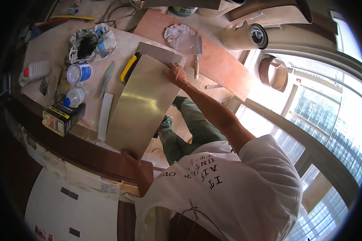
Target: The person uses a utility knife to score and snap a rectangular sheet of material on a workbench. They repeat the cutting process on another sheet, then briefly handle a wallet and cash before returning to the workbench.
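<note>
A brushed, gold-toned metal sheet (138, 102) lies lengthwise in front of me on the work table, its shiny face up. My right hand (175, 75) grips its far right edge, fingers bent over the top. At the near end, my left hand (132, 161) holds the lower corner; shadow hides part of its fingers. By the sheet's far left side is a yellow-and-black handle (129, 68), next to a flat grey piece (159, 53). A narrow white strip (105, 116) and a slim grey-green tool (106, 79) lie to the left.
Left on the table (118, 38) are a blue-and-white can (79, 73), a clear bottle (75, 97), a rectangular tin (64, 117), a jug (35, 73) and a crumpled lined container (91, 43). A reddish board (225, 72) carries a scraper (196, 60). A bucket (245, 36) stands at right.
</note>
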A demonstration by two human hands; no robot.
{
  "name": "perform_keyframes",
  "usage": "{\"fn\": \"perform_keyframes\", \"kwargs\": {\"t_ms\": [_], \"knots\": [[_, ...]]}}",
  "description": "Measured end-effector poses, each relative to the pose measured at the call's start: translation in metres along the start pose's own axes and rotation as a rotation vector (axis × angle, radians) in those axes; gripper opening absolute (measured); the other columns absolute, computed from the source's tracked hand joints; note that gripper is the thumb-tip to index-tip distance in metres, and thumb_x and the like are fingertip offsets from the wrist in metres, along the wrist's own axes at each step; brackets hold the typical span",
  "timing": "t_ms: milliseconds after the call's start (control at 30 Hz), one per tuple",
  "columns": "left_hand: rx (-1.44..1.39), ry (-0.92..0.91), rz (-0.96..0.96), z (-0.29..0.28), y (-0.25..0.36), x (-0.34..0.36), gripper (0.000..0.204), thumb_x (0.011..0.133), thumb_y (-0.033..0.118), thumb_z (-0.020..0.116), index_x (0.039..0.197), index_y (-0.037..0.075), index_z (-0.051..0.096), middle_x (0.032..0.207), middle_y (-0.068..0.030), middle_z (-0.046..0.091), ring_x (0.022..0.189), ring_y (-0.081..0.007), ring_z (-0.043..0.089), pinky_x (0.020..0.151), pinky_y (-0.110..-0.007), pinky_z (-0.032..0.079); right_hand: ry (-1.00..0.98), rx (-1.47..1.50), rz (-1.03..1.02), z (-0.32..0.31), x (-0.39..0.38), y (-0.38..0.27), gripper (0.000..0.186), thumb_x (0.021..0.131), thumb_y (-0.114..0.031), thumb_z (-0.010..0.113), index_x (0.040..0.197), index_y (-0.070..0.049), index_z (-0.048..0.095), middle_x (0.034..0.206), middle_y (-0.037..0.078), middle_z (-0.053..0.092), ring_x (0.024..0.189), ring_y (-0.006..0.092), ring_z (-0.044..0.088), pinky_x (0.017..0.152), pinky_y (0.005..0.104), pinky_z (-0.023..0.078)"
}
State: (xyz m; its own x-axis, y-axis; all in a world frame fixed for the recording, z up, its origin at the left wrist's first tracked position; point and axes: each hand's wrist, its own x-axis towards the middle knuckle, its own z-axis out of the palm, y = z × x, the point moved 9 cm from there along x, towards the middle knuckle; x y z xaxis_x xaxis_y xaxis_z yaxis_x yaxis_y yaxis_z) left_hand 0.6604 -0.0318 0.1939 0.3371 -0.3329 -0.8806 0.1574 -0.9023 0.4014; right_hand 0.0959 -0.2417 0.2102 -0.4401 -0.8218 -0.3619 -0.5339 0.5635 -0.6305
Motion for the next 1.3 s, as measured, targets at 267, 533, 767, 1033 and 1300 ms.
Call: {"fn": "perform_keyframes", "kwargs": {"t_ms": [267,533,767,1033,1300], "knots": [[-0.033,-0.130,0.128,0.003,0.006,-0.018,0.076,0.095,0.064,0.042,0.147,0.009,0.034,0.147,-0.0119,0.040,0.132,-0.0282,0.041,0.108,-0.044,0.033,-0.239,-0.128,0.183,-0.009,-0.004,-0.022,0.069,0.089,-0.065,0.045,0.118,-0.004,0.060,0.110,0.022,0.068,0.107,0.0386,0.065,0.091,0.0493,0.049],[-0.049,-0.318,0.272,0.001,0.004,-0.089,0.074,0.096,0.063,0.041,0.144,0.006,0.037,0.145,-0.0123,0.042,0.130,-0.0282,0.042,0.107,-0.043,0.034,-0.064,0.201,0.316,-0.102,-0.142,0.048,0.072,0.089,-0.068,0.046,0.100,0.000,0.067,0.094,0.021,0.069,0.090,0.0344,0.067,0.079,0.0442,0.049],[0.116,-0.104,0.374,0.079,0.029,-0.169,0.067,0.100,0.057,0.040,0.132,-0.001,0.047,0.128,-0.0157,0.053,0.116,-0.0265,0.054,0.095,-0.036,0.045,0.126,0.347,0.595,-0.165,-0.248,0.204,0.071,0.090,-0.064,0.045,0.097,0.003,0.066,0.090,0.024,0.066,0.089,0.0355,0.063,0.081,0.0425,0.047],[0.693,-0.010,0.791,0.296,0.047,-0.194,0.067,0.101,0.053,0.042,0.117,-0.010,0.058,0.111,-0.0218,0.063,0.101,-0.0327,0.060,0.087,-0.041,0.048,0.357,0.400,0.850,-0.256,-0.282,0.414,0.066,0.093,-0.063,0.042,0.101,-0.002,0.067,0.100,0.025,0.067,0.099,0.0413,0.063,0.087,0.0459,0.046],[0.996,-0.156,0.816,0.593,-0.022,-0.180,0.069,0.101,0.055,0.040,0.118,-0.009,0.059,0.111,-0.0272,0.065,0.102,-0.0418,0.062,0.088,-0.044,0.048,0.573,0.374,1.021,-0.365,-0.265,0.587,0.068,0.094,-0.061,0.041,0.108,-0.001,0.069,0.106,0.026,0.067,0.103,0.0425,0.062,0.093,0.0447,0.045]]}}
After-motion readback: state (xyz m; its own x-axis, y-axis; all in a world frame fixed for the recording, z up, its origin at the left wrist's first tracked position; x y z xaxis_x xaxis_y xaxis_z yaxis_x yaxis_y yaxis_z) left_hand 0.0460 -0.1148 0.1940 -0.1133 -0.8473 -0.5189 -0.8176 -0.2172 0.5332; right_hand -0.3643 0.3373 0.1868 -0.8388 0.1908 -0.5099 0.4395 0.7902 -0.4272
